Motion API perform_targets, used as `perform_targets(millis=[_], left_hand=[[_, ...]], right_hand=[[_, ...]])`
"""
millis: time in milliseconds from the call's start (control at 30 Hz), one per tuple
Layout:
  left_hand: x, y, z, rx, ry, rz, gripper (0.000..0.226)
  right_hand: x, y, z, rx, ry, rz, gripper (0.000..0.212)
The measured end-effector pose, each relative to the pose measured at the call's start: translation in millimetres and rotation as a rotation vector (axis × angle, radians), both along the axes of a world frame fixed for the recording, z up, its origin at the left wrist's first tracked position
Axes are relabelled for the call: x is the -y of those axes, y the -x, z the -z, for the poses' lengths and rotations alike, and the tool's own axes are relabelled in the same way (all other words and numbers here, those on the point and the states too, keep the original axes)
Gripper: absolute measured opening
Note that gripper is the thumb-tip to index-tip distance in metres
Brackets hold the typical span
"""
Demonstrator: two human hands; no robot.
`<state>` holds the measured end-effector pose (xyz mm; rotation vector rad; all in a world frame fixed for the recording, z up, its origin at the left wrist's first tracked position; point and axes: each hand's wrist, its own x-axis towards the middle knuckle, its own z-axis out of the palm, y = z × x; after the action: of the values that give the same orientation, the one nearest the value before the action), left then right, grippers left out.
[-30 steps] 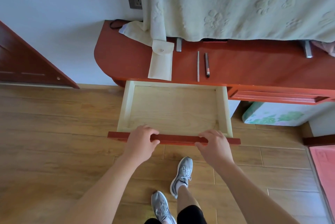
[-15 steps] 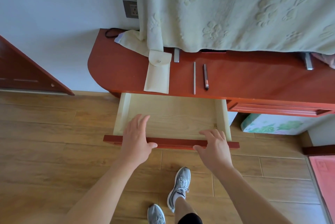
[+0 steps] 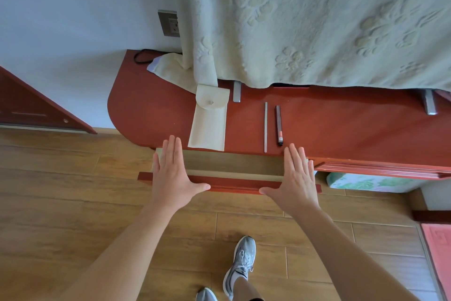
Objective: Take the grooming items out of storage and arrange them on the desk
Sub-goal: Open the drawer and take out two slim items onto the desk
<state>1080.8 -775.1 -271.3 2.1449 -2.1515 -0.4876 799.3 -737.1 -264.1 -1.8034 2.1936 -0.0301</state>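
both hands are spread flat, fingers straight, with nothing held. the left hand and the right hand appear to be pressed palm-first against the red drawer front, one toward each end, thumbs pointed inward. the drawer is seen only partly out, and the strip of its inside that shows looks bare. the step in hand is judged to be the shutting of the drawer, with the taking-out done; an even push from both palms is called for, so that it runs in straight. just beyond the fingertips, on the counter, the grooming items are laid out. a cream pouch lies nearer the left hand. a thin grey strip and a dark pencil-like stick lie side by side, not touching, nearer the right hand. a pale blanket is draped over the back of the counter.
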Motion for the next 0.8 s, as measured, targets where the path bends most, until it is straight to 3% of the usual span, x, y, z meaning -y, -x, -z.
perform_targets(millis=[233,800], left_hand=[[17,4,8,0.051,0.143,0.003,0.115],[37,20,52,-0.101,0.561,-0.175,0.084]], right_hand=[[14,6,8,0.029,0.114,0.031,0.106],[35,-1,61,0.034,0.633,0.202,0.056]])
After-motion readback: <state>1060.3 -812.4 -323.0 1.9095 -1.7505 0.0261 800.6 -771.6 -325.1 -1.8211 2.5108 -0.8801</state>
